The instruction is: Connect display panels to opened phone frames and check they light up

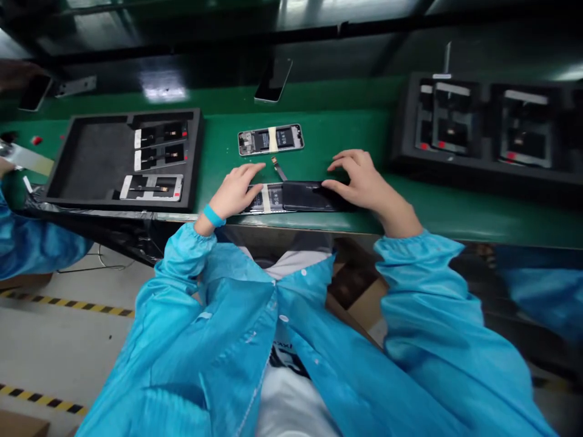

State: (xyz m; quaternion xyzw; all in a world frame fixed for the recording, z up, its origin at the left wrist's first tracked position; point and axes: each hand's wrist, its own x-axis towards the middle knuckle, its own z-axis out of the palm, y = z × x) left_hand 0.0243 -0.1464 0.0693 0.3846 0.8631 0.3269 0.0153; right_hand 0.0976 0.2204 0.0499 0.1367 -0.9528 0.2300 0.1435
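Illegible pale print [277, 199] on battery [275, 192] between both hands [233, 190]

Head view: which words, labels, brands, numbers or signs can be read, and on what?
No text reads clearly.
Shirt print: partly covered, illegible.
Lower phone battery: marks too blurred.
Upper phone battery: pale marks, too small.
Red tags: nothing legible.
Floor tape: yellow-black stripes only.

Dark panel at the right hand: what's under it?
An open phone body sticks out from under the dark panel at its left end, with a pale strip across it. How far it runs underneath is hidden.
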